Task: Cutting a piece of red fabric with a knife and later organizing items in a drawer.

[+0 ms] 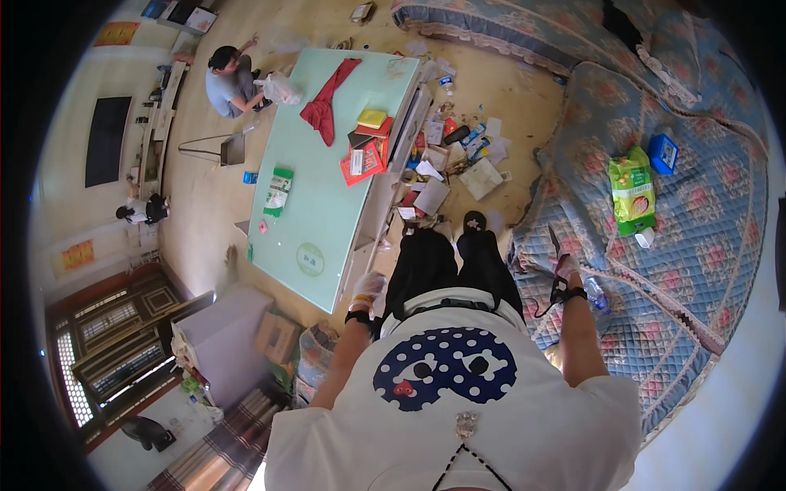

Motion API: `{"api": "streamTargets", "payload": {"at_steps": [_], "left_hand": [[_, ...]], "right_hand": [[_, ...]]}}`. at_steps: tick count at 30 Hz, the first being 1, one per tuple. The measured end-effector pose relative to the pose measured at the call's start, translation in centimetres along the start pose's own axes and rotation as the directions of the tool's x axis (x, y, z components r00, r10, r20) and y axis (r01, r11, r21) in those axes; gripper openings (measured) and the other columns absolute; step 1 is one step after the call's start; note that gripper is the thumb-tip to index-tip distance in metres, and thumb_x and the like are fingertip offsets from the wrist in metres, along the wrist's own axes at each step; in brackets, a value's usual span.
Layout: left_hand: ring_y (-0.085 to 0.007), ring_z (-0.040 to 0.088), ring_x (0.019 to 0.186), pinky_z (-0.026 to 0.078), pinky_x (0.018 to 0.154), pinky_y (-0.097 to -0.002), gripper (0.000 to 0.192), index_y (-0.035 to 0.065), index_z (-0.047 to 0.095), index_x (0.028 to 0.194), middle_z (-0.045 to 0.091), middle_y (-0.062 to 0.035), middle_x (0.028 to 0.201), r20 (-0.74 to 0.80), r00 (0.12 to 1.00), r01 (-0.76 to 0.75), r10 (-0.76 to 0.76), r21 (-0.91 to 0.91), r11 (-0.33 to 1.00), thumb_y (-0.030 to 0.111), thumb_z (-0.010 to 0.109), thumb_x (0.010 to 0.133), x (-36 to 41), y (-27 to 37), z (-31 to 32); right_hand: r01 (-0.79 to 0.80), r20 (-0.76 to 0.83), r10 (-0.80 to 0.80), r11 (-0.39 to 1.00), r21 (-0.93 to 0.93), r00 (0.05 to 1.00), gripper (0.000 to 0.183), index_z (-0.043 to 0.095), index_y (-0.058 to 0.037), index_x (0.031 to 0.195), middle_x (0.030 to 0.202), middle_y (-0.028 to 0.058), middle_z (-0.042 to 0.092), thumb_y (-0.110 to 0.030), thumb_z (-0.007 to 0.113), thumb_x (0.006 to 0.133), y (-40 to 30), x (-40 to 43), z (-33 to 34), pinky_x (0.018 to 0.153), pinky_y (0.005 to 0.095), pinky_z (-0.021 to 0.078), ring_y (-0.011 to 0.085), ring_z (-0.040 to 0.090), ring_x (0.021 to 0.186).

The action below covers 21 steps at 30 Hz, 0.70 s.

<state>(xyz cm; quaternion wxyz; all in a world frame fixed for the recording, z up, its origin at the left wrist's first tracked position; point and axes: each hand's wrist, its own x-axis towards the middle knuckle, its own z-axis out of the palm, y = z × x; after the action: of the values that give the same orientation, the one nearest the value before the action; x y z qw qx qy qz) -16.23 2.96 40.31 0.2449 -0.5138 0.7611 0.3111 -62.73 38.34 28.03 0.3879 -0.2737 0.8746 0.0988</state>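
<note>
My left hand (368, 286), in a thin clear plastic glove, hangs beside my thigh near the corner of the glass-topped coffee table (276, 242). Blur hides how its fingers are set. On the other side, my right hand (570, 267) grips a red-handled tool with a dark pointed blade, which looks like a knife (556, 242). It is over the edge of the quilted floral sofa cover (675, 202). Close to that wrist lies a clear plastic bottle (597, 296). Farther along the sofa are a green pack of wipes (632, 190) and a blue box (663, 153).
Papers, booklets and packets (457, 159) litter the floor before my feet. A red cloth (328, 101), stacked books (368, 147) and a green-white pack (279, 192) lie on the table. One person (227, 86) squats beyond it near a dustpan (233, 150); another (144, 208) is by the TV cabinet.
</note>
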Motion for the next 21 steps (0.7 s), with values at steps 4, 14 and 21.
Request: {"api": "streamTargets", "payload": {"at_steps": [4, 14, 21], "left_hand": [[-0.0315, 0.055, 0.074, 0.045, 0.065, -0.0385, 0.015, 0.0076, 0.06, 0.069, 0.057, -0.0163, 0.076, 0.136, 0.941, -0.338, 0.31, 0.325, 0.883, 0.017, 0.049, 0.066, -0.5, -0.3, -1.1], [-0.0326, 0.055, 0.074, 0.044, 0.063, -0.0403, 0.018, 0.0072, 0.059, 0.07, 0.057, -0.0157, 0.077, -0.141, 0.926, -0.31, 0.35, 0.244, 0.919, 0.017, 0.044, 0.07, 3.3, 4.4, -7.3], [-0.0265, 0.054, 0.079, 0.043, 0.072, -0.034, 0.016, 0.0084, 0.058, 0.08, 0.058, -0.0093, 0.082, -0.034, 0.917, -0.32, 0.398, 0.535, 0.782, 0.015, 0.046, 0.072, 7.7, 10.7, -9.2]], "right_hand": [[-0.011, 0.028, 0.011, 1.0, -0.014, 1.0, 0.022, 0.06, -0.0094, 0.076, 0.078, 0.0122, 0.059, -0.027, 0.054, 0.064, 0.9, -0.6, 1.0, 0.056, 0.0346, 0.0441, 0.0239, 0.056, 0.066], [-0.009, 0.061, 0.008, 1.0, 0.013, 0.998, 0.024, 0.061, -0.0101, 0.077, 0.08, 0.0117, 0.059, -0.028, 0.054, 0.063, -0.1, -4.7, 6.3, 0.058, 0.0348, 0.0446, 0.0244, 0.056, 0.069], [-0.033, 0.105, 0.031, 0.999, 0.014, 0.994, 0.025, 0.061, -0.0106, 0.077, 0.081, 0.0113, 0.059, -0.029, 0.054, 0.062, 0.1, -6.6, 10.1, 0.059, 0.0349, 0.045, 0.0247, 0.056, 0.07]]}}
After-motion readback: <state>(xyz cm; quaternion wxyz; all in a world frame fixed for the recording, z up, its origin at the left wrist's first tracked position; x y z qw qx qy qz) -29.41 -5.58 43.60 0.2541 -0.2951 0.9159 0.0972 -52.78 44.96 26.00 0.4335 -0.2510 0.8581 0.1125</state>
